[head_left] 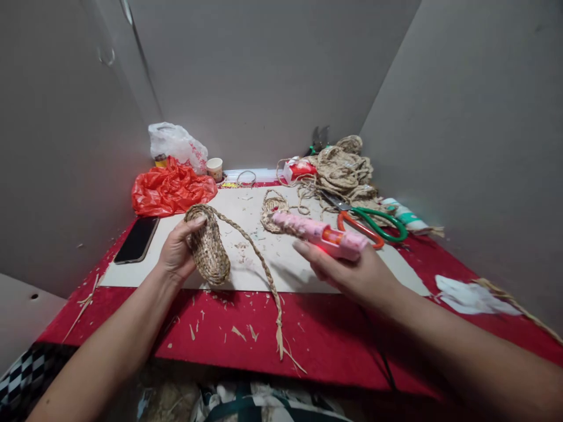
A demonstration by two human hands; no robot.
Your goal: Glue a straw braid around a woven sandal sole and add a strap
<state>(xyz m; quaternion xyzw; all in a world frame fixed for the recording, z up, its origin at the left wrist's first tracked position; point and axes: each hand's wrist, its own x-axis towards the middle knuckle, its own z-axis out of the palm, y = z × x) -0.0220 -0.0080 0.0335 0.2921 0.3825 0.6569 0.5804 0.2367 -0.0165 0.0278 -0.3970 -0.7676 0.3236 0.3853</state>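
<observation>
Bare forearms (475, 343) come in from both lower corners, closest to the camera, above a red cloth (206, 346) strewn with straw scraps. At the end of one, the left hand (176, 255) pinches an oval, tan woven-straw piece (210, 252) by its upper left edge, thumb on the near face, fingers largely hidden behind. That piece appears raised over the white board (145, 272), its long axis slanting from upper left down to lower right. From its upper end a plaited straw braid (263, 261) arcs rightward and down between the hands, its frayed tip over the red cloth.

Opposite, the right hand (345, 275) is wrapped round a pink gun-shaped tool with an orange inset (305, 227); whether a finger presses a trigger, I cannot tell. What counts is the gap: the tool's narrow end points left and away, overlapping in view a second woven-straw piece (267, 204) farther back, while the held piece lies left of that end, well apart, with the braid between.
</observation>
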